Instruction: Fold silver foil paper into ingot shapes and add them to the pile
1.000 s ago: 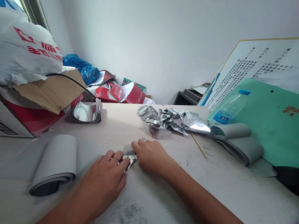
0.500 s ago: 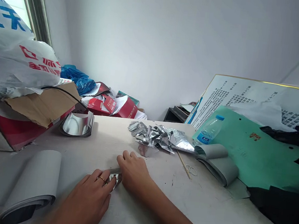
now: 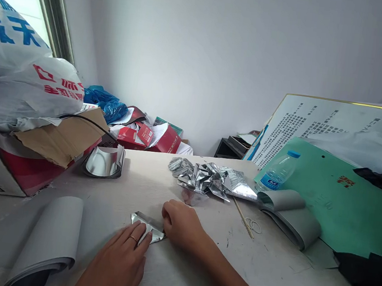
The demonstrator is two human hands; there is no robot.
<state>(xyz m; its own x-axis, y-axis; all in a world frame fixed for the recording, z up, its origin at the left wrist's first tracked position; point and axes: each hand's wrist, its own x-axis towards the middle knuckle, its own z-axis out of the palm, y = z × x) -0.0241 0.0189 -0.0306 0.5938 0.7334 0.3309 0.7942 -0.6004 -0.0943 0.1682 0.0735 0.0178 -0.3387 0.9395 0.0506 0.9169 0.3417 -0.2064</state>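
Note:
A small silver foil piece (image 3: 156, 232) lies flat on the pale table (image 3: 174, 280). My left hand (image 3: 121, 255), with a ring on one finger, rests its fingers flat on the foil's near side. My right hand (image 3: 181, 223) is curled at the foil's right end, its fingertips hidden beneath the hand. Beyond them lies a heap of crumpled silver foil (image 3: 204, 177), touched by neither hand.
A rolled grey sheet (image 3: 52, 233) lies at the left and a foil-lined roll (image 3: 103, 162) behind it. On the right are a stick (image 3: 242, 218), a folded grey roll (image 3: 296, 216), a bottle (image 3: 280, 170) and a green sheet (image 3: 330, 202). Boxes and bags stand far left.
More of the small foil piece shows now, beyond my left fingers. My right hand has curled more tightly at its right end. The whole view has shifted slightly.

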